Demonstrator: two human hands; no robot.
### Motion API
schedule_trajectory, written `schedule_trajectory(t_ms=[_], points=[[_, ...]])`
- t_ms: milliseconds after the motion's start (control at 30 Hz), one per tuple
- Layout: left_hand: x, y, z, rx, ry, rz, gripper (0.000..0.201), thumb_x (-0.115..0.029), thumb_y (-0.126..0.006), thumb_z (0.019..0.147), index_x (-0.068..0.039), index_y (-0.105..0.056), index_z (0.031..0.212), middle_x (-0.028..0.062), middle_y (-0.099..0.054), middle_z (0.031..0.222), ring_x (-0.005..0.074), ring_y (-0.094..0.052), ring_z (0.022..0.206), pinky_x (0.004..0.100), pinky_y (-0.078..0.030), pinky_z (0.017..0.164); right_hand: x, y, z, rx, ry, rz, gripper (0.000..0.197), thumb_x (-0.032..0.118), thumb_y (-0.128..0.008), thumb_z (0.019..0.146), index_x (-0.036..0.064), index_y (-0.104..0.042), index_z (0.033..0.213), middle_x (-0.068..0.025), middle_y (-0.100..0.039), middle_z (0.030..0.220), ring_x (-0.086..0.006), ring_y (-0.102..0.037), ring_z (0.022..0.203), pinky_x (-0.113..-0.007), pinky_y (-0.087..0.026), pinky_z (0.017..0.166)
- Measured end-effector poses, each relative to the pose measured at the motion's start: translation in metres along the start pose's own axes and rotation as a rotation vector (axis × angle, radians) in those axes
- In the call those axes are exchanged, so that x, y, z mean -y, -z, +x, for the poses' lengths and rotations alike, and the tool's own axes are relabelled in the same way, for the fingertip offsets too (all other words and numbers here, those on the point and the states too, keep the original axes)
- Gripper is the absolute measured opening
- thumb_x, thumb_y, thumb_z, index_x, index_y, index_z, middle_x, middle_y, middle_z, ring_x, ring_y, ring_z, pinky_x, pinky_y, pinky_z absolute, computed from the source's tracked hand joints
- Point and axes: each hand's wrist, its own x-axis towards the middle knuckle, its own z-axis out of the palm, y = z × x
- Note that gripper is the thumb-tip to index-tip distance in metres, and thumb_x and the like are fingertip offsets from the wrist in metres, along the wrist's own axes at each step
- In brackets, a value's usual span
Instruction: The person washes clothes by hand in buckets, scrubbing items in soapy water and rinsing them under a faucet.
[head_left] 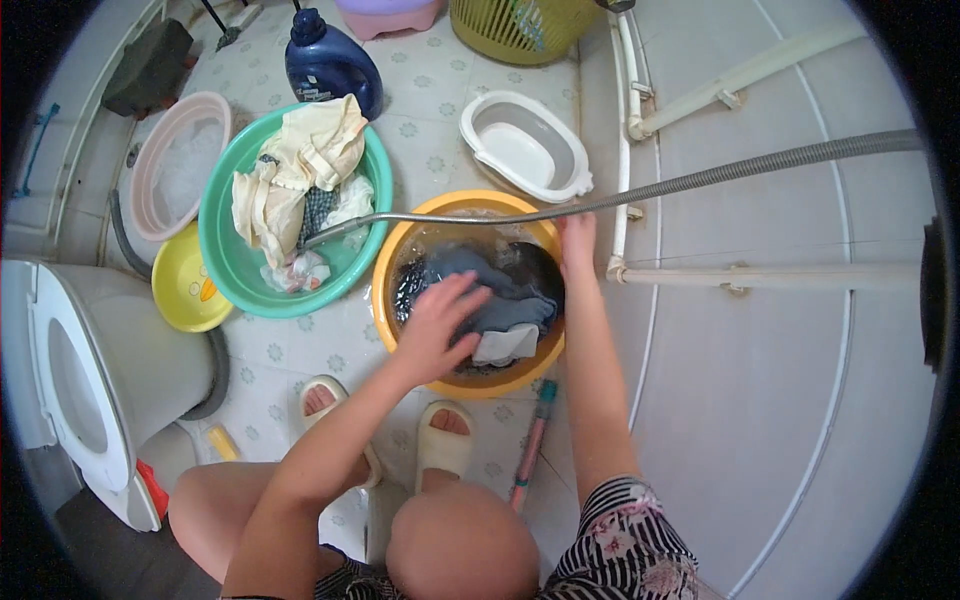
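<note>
An orange-yellow basin [383, 285] stands on the floor in front of me, holding water and wet dark and grey-blue clothes [500, 308]. A folded white cloth [506, 346] lies on the near side of these clothes. My left hand [443, 322] is over the left part of the laundry with its fingers spread, gripping nothing. At the basin's right rim, my right hand [577, 245] holds the edge. A grey metal shower hose [640, 190] crosses above the basin's far side, close to my right fingertips. Its end reaches into the green basin.
The green basin [215, 270] at left holds cream and patterned clothes [318, 145]. Around it are a pink basin [140, 190], a yellow bowl [185, 290] and a blue detergent bottle [335, 70]. A white-grey basin [575, 185], wall pipes [690, 276] and a toilet [120, 400] flank the area.
</note>
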Motion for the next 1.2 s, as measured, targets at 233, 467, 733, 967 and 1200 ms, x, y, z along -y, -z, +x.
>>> schedule_trajectory(t_ms=[233, 467, 733, 967, 1200], points=[[-0.006, -0.002, 0.015, 0.822, 0.394, 0.354, 0.065, -0.057, -0.042, 0.088, -0.005, -0.067, 0.06, 0.0168, -0.062, 0.064, 0.0326, -0.062, 0.078, 0.0411, -0.047, 0.075, 0.024, 0.023, -0.177, 0.204, 0.534, -1.042, 0.06, 0.03, -0.066, 0.079, 0.0128, -0.045, 0.133, -0.0226, -0.04, 0.136, -0.0418, -0.041, 0.121, -0.049, -0.032, 0.099], [0.07, -0.038, 0.014, 0.422, 0.387, 0.55, 0.077, -0.044, -0.067, 0.071, -0.029, -0.035, 0.14, 0.0116, -0.015, 0.151, 0.0399, -0.026, 0.132, 0.06, -0.026, 0.1, -0.046, -0.014, -0.171, 0.458, 0.364, -1.36, 0.059, 0.037, -0.042, 0.092, 0.0191, -0.025, 0.145, -0.0162, -0.015, 0.151, -0.0429, -0.021, 0.134, -0.066, -0.019, 0.1], [0.086, -0.069, 0.047, 0.513, 0.408, 0.626, 0.064, -0.044, -0.062, 0.078, -0.023, -0.043, 0.136, 0.0083, -0.025, 0.148, 0.034, -0.026, 0.134, 0.057, -0.022, 0.107, -0.074, -0.015, -0.112, 0.884, -0.247, -1.5, 0.06, 0.041, -0.042, 0.089, 0.0051, -0.032, 0.136, -0.0171, -0.032, 0.14, -0.0366, -0.036, 0.126, -0.05, -0.026, 0.104], [0.121, -0.057, 0.047, 0.492, 0.159, 0.509, 0.064, -0.031, -0.064, 0.077, -0.021, -0.042, 0.136, 0.0084, -0.025, 0.148, 0.0363, -0.03, 0.131, 0.0491, -0.031, 0.105, -0.004, -0.027, -0.106, 0.626, -0.363, -1.423, 0.053, 0.042, -0.06, 0.076, 0.0009, -0.063, 0.109, -0.021, -0.061, 0.112, -0.0332, -0.057, 0.107, -0.039, -0.042, 0.094], [0.078, -0.026, 0.031, 0.463, 0.202, 0.114, 0.09, -0.035, -0.077, 0.06, -0.008, -0.037, 0.137, 0.0187, -0.03, 0.143, 0.0374, -0.031, 0.13, 0.0461, -0.026, 0.107, 0.135, -0.012, -0.143, 0.461, -0.103, -0.551, 0.012, -0.008, -0.057, 0.068, 0.0024, -0.057, 0.075, -0.001, -0.054, 0.068, -0.0108, -0.051, 0.068, -0.026, -0.043, 0.062]])
